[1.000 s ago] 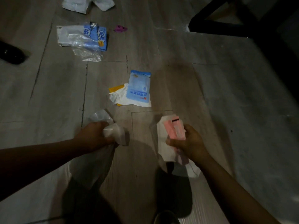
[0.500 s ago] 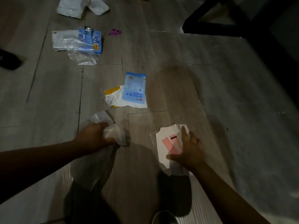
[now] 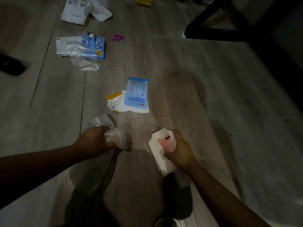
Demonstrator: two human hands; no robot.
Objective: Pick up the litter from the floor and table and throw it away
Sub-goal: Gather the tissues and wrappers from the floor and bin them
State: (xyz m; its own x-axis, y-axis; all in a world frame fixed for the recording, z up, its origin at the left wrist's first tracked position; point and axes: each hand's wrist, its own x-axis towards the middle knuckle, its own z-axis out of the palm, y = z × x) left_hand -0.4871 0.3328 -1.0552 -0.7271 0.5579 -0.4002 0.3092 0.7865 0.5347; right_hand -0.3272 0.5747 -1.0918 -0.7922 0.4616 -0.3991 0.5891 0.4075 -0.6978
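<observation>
Head view looks down on grey wood-grain floor planks (image 3: 213, 104), and every place is given from the flat, glossy blue pouch (image 3: 136, 94) at the middle. Far left of the pouch lies a dark matte object (image 3: 12, 65), too dim to identify. Up and left of it sits a white-and-blue printed wrapper (image 3: 96, 46) under crinkled clear film (image 3: 85, 63), with a torn white bag (image 3: 78, 12) beyond. Below and left of the pouch, the left hand (image 3: 95, 141) has its fingers curled tight round the bunched neck of a thin translucent plastic bag (image 3: 117, 139). The pouch itself lies on crumpled white paper (image 3: 116, 104) and a yellow card (image 3: 113, 96). Below and right of the pouch, the right hand (image 3: 178, 153) has fingers and thumb curled round a stiff white card with a pink patch (image 3: 157, 145). Up and right stands a black angular frame (image 3: 229, 30).
</observation>
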